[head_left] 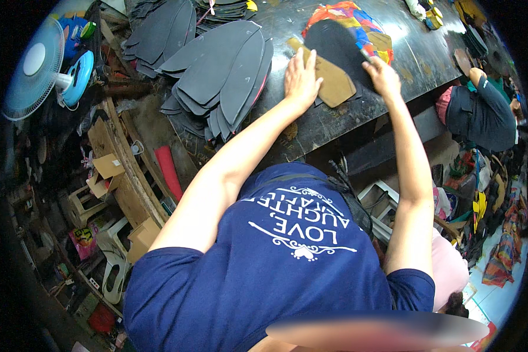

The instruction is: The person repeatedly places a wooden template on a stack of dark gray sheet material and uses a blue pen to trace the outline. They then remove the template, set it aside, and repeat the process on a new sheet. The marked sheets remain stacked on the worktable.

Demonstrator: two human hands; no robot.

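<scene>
My left hand (302,82) lies with fingers outstretched on a tan, sole-shaped template (334,85), holding it down flat. Under and beyond the template is a dark, rounded sheet (332,42), like the black cut pieces nearby. At the sheet's right edge my right hand (383,77) is closed in a pinch around a slim, pen-like tool (366,54); its exact kind is too small to tell. A colourful patterned plastic sack (358,19) lies just behind the dark sheet.
Stacks of black sole-shaped pieces (217,64) cover the left part of the dark, shiny table (419,64). A blue fan (35,64) stands at far left. Another person (481,114) is at the right side. Cardboard boxes (107,167) and a red roll (168,170) sit below left.
</scene>
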